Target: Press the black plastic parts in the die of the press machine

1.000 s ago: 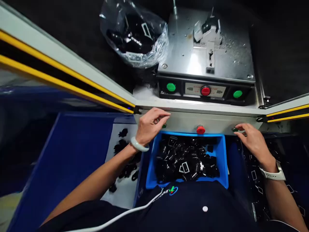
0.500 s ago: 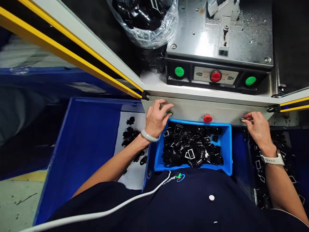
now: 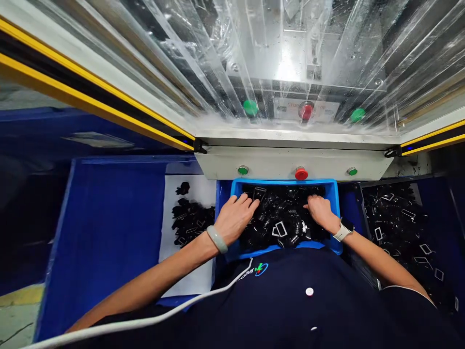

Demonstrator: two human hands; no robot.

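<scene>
A person stands at a machine, seen from their own head, both forearms reaching forward over a blue bin [image 3: 283,181] heaped with glossy black plastic parts [image 3: 281,228], some showing pale rectangular loops. The left hand [image 3: 234,219] and right hand [image 3: 319,213] both lie on top of the heap, well apart from each other, with the parts directly beneath the palms. Each grip is relaxed and partly open, fingers spread or slightly curled against the parts; whether either hand holds a piece cannot be told.

A pale bangle [image 3: 217,239] circles the left wrist, and a white watch [image 3: 343,229] sits on the right. A small shirt logo [image 3: 260,269] shows at the bottom, its lettering too small to read with confidence. Just beyond the bin, a light panel [image 3: 272,165] carries a red button [image 3: 301,173] between two green ones. Farther on, a clear plastic sheet [image 3: 290,58] blurs a label [image 3: 305,110] that cannot be read. More black parts lie on a white sheet [image 3: 189,271] to the left and in a dark tray [image 3: 395,228] to the right.
</scene>
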